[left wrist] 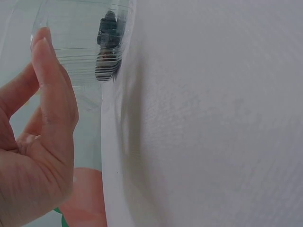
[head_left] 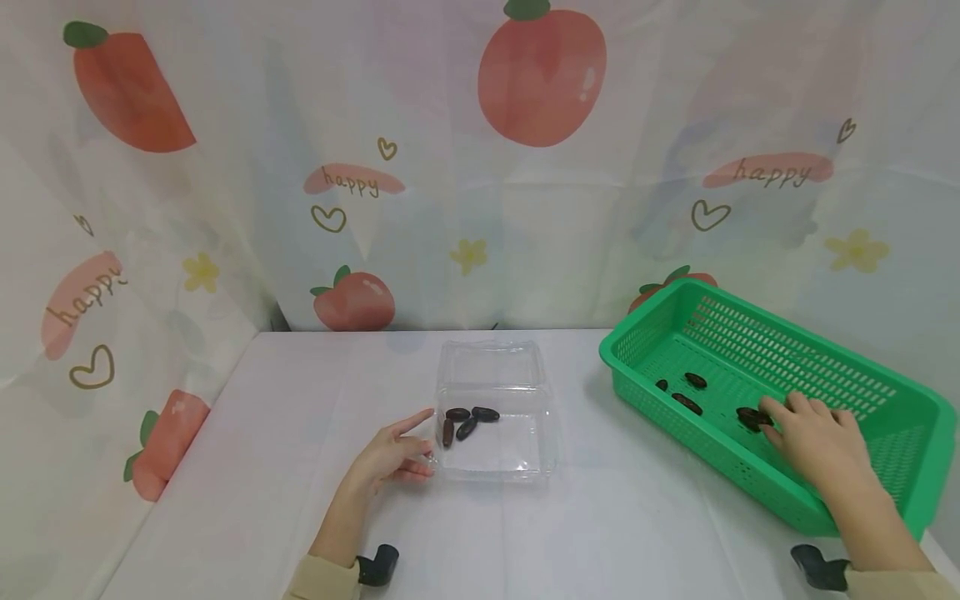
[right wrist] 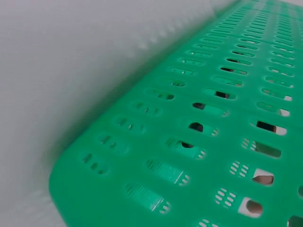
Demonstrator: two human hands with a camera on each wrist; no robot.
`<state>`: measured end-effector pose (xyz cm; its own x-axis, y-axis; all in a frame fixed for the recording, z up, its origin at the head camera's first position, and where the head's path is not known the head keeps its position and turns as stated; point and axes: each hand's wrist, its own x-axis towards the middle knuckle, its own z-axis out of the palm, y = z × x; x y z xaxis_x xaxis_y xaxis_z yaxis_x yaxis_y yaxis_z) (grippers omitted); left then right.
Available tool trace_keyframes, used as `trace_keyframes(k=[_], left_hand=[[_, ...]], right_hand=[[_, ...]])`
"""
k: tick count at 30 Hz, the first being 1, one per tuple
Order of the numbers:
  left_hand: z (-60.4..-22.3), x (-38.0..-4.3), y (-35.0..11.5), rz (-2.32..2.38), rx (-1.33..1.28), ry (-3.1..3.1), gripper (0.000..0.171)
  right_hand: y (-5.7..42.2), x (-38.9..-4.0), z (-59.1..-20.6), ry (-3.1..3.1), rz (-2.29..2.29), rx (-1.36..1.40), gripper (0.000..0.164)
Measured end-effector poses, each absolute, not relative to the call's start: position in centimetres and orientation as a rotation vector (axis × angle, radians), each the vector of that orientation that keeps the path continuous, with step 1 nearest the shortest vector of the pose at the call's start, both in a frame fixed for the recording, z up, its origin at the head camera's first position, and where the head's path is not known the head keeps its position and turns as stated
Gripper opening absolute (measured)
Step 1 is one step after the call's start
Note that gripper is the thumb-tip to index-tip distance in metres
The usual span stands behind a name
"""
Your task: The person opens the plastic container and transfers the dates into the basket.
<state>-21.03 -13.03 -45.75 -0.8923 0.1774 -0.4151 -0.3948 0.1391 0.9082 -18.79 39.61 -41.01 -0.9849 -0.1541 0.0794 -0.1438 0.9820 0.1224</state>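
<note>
In the head view a clear plastic clamshell box (head_left: 502, 462) stands with its lid (head_left: 491, 362) folded back. Several dark brown dates (head_left: 485, 414) lie in its left part. My left hand (head_left: 392, 454) is at the box's left side, fingers extended, fingertips right at the wall; the left wrist view shows the same hand (left wrist: 47, 127) at the clear plastic. My right hand (head_left: 821, 442) reaches into a green basket (head_left: 720, 458), thumb and index finger pinching at a dark date (head_left: 750, 418). Other dates (head_left: 687, 403) lie on the basket floor nearby.
The slotted side wall (right wrist: 189, 118) of the basket fills the right wrist view and hides the right hand there. A white-covered table (head_left: 585, 533) carries both containers. Behind and to the left hangs a curtain (head_left: 555, 217) with fruit prints.
</note>
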Motion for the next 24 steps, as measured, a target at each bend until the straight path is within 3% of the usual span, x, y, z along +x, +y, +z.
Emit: trace_keyframes(k=[24], left_hand=[[-45.99, -21.01, -13.00, 1.803, -0.216, 2.008, 0.055]], right_hand=[[39.16, -18.74, -41.46, -3.070, -0.184, 0.244, 0.037]])
